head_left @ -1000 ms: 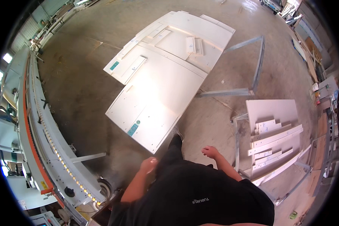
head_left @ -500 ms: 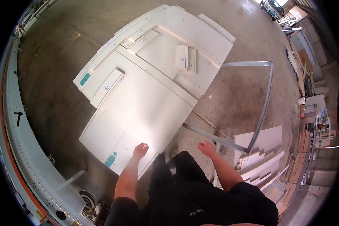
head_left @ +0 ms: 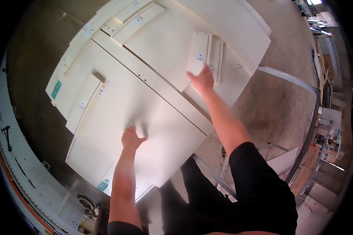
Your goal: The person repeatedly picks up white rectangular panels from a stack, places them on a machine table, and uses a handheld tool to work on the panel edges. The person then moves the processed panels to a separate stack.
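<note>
A pile of flat white panels (head_left: 168, 129) lies in front of me, with smaller white strips on top. My left hand (head_left: 132, 138) is over the near panel, fingers and thumb apart, holding nothing; I cannot tell if it touches the surface. Farther out, my right hand (head_left: 203, 80) reaches to the lower end of a short white strip (head_left: 199, 50), thumb and forefinger spread. Its fingertips overlap the strip's end, and contact is unclear. A second short strip (head_left: 217, 66) lies right beside that one.
More narrow strips (head_left: 86, 92) lie on the pile's left, and others (head_left: 139, 23) at its far side. A grey metal frame (head_left: 290, 80) stands on the right. A long machine bed (head_left: 23, 168) runs along the left. Boards and clutter (head_left: 329, 117) line the right edge.
I have come closer to the panels. My right hand has swung forward from beside my body to the short strips. My left hand has moved farther over the near panel, its fingers spreading.
</note>
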The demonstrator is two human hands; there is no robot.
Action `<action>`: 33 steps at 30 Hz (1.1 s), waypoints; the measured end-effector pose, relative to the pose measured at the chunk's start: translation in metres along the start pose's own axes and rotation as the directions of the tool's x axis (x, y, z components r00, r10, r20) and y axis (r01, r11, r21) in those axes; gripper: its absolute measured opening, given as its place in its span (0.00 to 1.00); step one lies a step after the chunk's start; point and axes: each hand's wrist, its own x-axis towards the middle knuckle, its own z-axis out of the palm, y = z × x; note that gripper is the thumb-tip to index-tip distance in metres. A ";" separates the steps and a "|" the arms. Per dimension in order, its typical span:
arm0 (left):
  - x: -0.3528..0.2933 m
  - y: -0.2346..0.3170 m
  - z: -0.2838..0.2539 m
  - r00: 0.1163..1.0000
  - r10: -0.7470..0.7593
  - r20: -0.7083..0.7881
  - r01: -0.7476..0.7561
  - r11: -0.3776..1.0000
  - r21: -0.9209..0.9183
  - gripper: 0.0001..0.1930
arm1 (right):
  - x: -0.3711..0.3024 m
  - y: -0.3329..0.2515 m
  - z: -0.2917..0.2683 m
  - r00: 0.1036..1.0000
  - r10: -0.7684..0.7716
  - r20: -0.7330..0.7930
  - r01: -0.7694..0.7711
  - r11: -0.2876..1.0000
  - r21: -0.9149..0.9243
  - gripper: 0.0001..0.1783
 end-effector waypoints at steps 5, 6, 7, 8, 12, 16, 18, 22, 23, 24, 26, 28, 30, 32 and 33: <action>0.015 0.035 -0.004 0.981 -0.183 0.067 0.176 0.979 0.100 0.54 | 0.091 -0.003 0.028 0.980 0.134 -0.149 -0.161 0.970 -0.184 0.61; 0.017 0.038 -0.007 0.979 -0.190 0.079 0.180 0.977 0.115 0.54 | 0.098 -0.003 0.031 0.970 0.176 -0.165 -0.208 0.959 -0.195 0.61; 0.020 0.036 -0.009 0.976 -0.204 0.079 0.194 0.974 0.119 0.54 | 0.096 -0.002 0.037 0.951 0.157 -0.267 -0.212 0.959 -0.189 0.56; 0.020 0.038 -0.007 0.973 -0.216 0.084 0.206 0.972 0.113 0.54 | 0.097 0.005 0.040 0.958 0.151 -0.245 -0.185 0.975 -0.120 0.54; 0.019 0.036 -0.002 0.971 -0.224 0.079 0.214 0.970 0.113 0.54 | 0.090 0.036 0.031 0.954 0.161 -0.254 -0.133 0.983 0.123 0.49; 0.021 0.042 -0.008 0.974 -0.211 0.086 0.199 0.972 0.129 0.54 | 0.107 0.085 0.026 0.945 0.195 -0.262 -0.181 0.981 0.075 0.47; 0.022 0.039 -0.008 0.971 -0.222 0.088 0.208 0.968 0.139 0.54 | 0.112 0.083 0.025 0.941 0.217 -0.261 -0.217 0.976 0.030 0.47; 0.023 0.038 -0.005 0.969 -0.217 0.120 0.196 0.967 0.164 0.53 | 0.120 0.076 0.020 0.942 0.256 -0.215 -0.274 0.960 -0.057 0.47; 0.024 0.041 -0.010 0.966 -0.222 0.135 0.197 0.964 0.177 0.53 | 0.116 0.074 0.019 0.949 0.236 -0.211 -0.246 0.969 -0.022 0.46; 0.026 0.047 -0.020 0.962 -0.230 0.150 0.200 0.961 0.190 0.53 | 0.108 0.072 0.019 0.955 0.215 -0.206 -0.217 0.976 0.013 0.45; 0.027 0.050 -0.030 0.930 -0.280 0.238 0.249 0.956 0.153 0.55 | 0.080 0.057 0.022 0.985 0.077 -0.157 -0.066 0.995 0.078 0.43; 0.025 0.042 -0.023 0.926 -0.282 0.249 0.251 0.957 0.148 0.55 | 0.023 0.038 0.027 0.983 -0.152 -0.099 0.165 0.976 0.140 0.41; 0.022 0.037 -0.018 0.935 -0.265 0.237 0.236 0.961 0.144 0.55 | -0.039 0.019 0.039 0.957 -0.291 0.003 0.282 0.931 0.234 0.41; 0.023 0.037 -0.019 0.934 -0.266 0.238 0.236 0.960 0.150 0.55 | -0.101 -0.004 0.047 0.920 -0.387 0.067 0.360 0.899 0.250 0.41; 0.022 0.036 -0.019 0.938 -0.265 0.222 0.234 0.960 0.156 0.55 | -0.130 -0.016 0.051 0.887 -0.459 0.049 0.441 0.873 0.211 0.40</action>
